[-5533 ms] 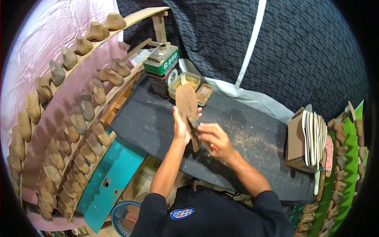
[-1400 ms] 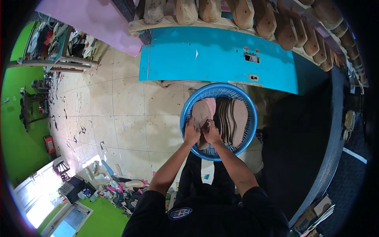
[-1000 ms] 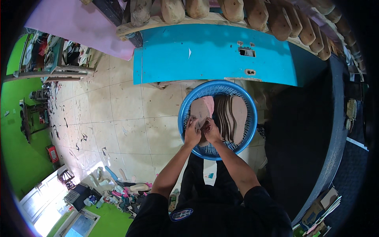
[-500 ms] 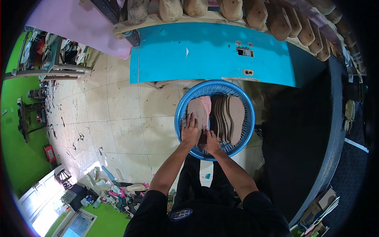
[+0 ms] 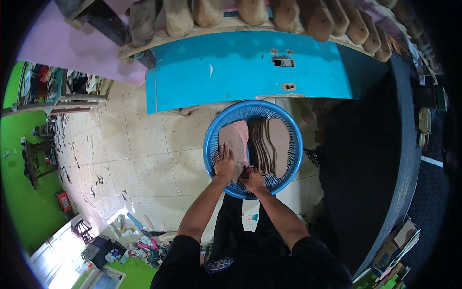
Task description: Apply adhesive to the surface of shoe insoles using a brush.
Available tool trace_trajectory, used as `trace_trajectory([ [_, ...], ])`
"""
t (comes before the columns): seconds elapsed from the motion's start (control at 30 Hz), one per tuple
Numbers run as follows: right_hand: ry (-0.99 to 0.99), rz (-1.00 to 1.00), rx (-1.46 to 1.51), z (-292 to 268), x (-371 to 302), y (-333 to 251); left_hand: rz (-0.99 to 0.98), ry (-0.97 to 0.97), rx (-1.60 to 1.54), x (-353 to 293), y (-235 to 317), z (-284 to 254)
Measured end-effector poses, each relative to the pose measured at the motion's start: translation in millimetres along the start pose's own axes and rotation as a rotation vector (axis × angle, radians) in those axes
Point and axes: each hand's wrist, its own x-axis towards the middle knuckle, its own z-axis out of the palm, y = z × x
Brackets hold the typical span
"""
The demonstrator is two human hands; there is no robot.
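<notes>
Reaching into the blue basket (image 5: 214, 127) on the floor: left hand (image 5: 224, 164) flat, fingers spread on a tan sole piece (image 5: 232, 139) at the near-left rim; right hand (image 5: 252, 178) curled, can't tell its grip. Stacked soles (image 5: 269, 147) could slide & spill if I tug w/o pinching.

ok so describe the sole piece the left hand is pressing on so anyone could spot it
Find the round blue plastic basket on the tiled floor below the turquoise panel. Inside, at its left, under the left hand, lies a flat tan sole-shaped piece. Unlike the darker brown pieces standing on edge to its right, it lies face up.
</notes>
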Motion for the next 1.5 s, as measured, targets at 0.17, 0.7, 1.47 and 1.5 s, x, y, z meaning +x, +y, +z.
trace_trajectory([
  [0.17,-0.009,-0.131,0.155,3.0,3.4,27.8,-0.012,-0.006,0.007,0.7,2.6,-7.4],
  [0.7,0.337,-0.276,0.774,-182.8,-120.0,94.4,0.518,0.239,-0.617,-67.3,208.4,-115.2],
  [1.47,1.593,-0.056,1.112,-304.0,-488.2,386.4,1.393,-0.577,-0.651,-273.0,682.9,-147.4],
  [1.5,1.64,-0.074,1.113,-308.3,-496.5,390.9,1.419,-0.574,-0.645,-278.6,695.9,-148.2],
])
